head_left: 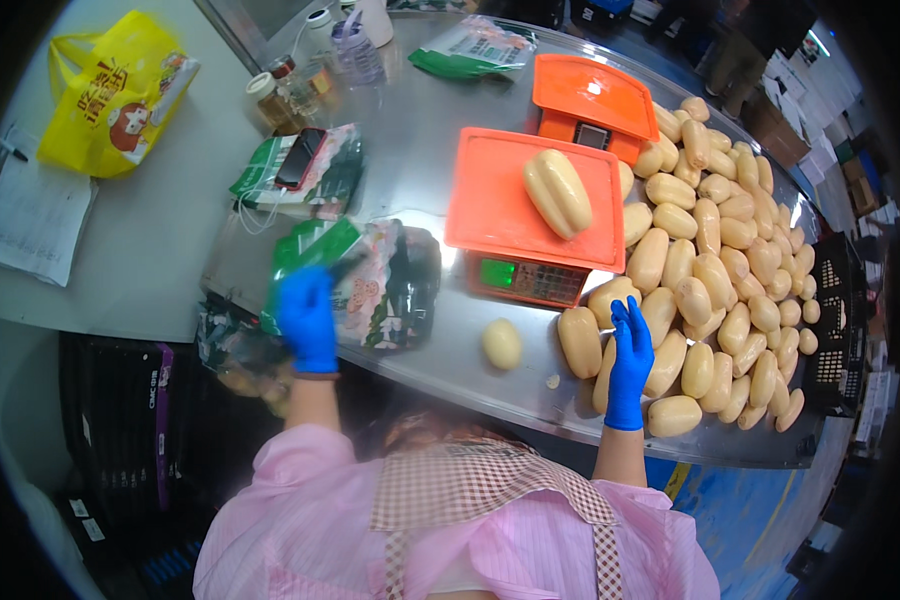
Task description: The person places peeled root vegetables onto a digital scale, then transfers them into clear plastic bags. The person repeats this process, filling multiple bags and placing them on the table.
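Observation:
My left hand (307, 321), in a blue glove, is blurred over the green top of a stack of printed plastic bags (379, 289). Whether its fingers grip a bag is unclear. My right hand (628, 367), gloved in blue too, reaches to the near edge of a pile of peeled lotus root segments (712, 277). Its fingers point away from me, slightly apart, close above one lotus root (604, 296), with nothing held. Two joined lotus root pieces (557, 193) lie on the orange pan (480, 187) of a digital scale, whose display (497, 273) glows green.
A second orange scale (596, 90) stands behind. A short lotus root (502, 343) lies alone on the steel table (457, 322). A phone (301, 158) rests on more bags, near jars (274, 101). A black crate (836, 322) stands right; a yellow bag (116, 97) lies left.

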{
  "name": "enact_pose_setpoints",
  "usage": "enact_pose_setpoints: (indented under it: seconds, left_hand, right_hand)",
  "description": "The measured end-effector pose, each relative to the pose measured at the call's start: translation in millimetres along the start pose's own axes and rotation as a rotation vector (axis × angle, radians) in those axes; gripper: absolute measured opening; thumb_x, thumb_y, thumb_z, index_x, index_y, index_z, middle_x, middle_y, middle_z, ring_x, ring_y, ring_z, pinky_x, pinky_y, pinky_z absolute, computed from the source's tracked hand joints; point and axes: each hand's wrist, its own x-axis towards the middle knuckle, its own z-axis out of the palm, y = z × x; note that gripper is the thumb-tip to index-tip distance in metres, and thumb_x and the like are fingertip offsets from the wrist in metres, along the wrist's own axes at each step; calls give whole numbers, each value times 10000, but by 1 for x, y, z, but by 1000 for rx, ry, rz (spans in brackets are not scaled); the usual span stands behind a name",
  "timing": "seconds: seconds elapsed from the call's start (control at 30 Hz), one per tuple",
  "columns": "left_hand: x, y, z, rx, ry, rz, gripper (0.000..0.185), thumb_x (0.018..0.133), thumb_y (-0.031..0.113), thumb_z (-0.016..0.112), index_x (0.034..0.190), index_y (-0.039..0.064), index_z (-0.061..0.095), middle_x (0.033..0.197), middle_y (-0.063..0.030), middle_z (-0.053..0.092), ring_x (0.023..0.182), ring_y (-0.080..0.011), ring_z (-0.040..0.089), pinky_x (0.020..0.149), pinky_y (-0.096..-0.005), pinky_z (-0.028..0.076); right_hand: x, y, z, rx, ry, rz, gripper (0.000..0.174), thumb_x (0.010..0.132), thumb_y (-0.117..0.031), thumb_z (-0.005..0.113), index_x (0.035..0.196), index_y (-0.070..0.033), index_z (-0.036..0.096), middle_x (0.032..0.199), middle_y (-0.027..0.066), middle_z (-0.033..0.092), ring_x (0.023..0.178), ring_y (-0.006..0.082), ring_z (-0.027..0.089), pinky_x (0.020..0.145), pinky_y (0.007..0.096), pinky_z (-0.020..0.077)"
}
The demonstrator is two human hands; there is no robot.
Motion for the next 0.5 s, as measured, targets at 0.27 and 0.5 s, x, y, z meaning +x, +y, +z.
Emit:
enact_pose_setpoints:
  seconds: [0.27,0.5]
  left_hand:
    - [21,9,8,20,-58,53,80,860,-29,694,933,4,689,932,-92,646,855,-210,621,789,-325,497]
    - [-90,-13,81,158,-531,-41,248,839,238,749,1010,63,711,1054,-166,672,1010,-344,644,871,-439,516]
  right_hand:
    - [-8,-4,-10,20,-93,14,420,1032,-107,525,1436,7,501,1315,174,627,1237,229,591,1075,330,435]
    - [-10,-4,0,31,-124,71,376,1017,-64,544,1381,31,553,1208,154,682,1134,204,643,1002,306,493]
